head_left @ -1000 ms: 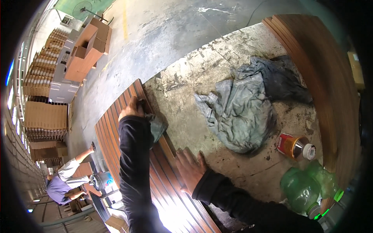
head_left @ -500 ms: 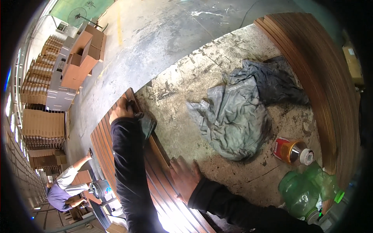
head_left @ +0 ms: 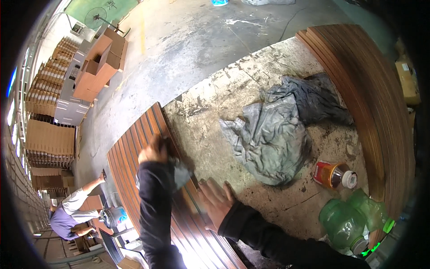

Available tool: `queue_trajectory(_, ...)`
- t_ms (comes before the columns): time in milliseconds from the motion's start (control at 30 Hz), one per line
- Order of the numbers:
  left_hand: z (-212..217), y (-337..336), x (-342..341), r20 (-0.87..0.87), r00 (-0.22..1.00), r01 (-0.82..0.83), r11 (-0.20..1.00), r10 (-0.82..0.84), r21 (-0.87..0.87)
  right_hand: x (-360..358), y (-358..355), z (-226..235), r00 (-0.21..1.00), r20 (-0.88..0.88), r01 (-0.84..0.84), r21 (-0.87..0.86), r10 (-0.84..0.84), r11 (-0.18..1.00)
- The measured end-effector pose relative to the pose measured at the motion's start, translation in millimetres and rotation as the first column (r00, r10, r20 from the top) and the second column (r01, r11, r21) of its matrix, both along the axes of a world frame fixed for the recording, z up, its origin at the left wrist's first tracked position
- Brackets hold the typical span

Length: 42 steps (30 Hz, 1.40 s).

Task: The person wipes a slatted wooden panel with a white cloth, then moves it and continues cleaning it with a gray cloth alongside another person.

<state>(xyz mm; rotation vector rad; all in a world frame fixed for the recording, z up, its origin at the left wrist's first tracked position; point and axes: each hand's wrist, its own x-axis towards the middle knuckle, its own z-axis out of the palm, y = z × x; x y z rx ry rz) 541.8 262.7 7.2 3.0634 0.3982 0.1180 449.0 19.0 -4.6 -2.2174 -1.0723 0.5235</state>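
Stacked planks (head_left: 380,112), concrete floor (head_left: 188,54) and cartons (head_left: 51,139) show a factory workshop.

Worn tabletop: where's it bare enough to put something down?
Between the striped boards and the crumpled grey cloth, and from that cloth to the far edge of the tabletop. It's crowded at lower right: amber bottle, green bottles, stacked brown boards.

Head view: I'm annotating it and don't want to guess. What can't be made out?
In the head view:
- Left hand: fingers blurred.
- Pale cloth: partly hidden by the left hand and dark sleeve.
- Grooved brown panel: near end cut off by the lower edge.
- Blue object: cut off by the upper edge.
- Co-worker: hands too small.
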Motion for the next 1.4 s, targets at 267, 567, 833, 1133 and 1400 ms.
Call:
queue_trajectory(267,-1.1,73.8,74.0,0.227,0.954,-0.223,0.97,0.196,0.101,-13.5,7.1,5.8,0.999,0.031,-0.026,0.074,0.023,0.997)
queue_trajectory(567,-5.3,-45.4,-58.6,-0.072,0.933,-0.351,0.935,0.354,0.049,30.7,9.1,-12.4,0.845,0.028,0.382,0.669,-0.534,0.638)
queue_trajectory(833,56.8,-258.0,-386.5,-0.035,0.969,-0.234,0.858,0.246,-0.457,6.8,9.5,-44.0,0.831,0.234,0.384,0.416,-0.505,0.824)
queue_trajectory(1133,53.0,-358.8,-639.3,-0.391,0.516,-0.855,0.43,0.762,-0.29,-228.8,5.8,-0.4,0.886,0.388,-0.282,0.016,0.254,0.959)
queue_trajectory(1400,9.5,-379.1,-579.2,0.082,0.53,-0.673,0.477,0.844,-0.565,-239.1,5.1,-14.1,0.81,0.51,-0.29,-0.082,0.29,0.954)
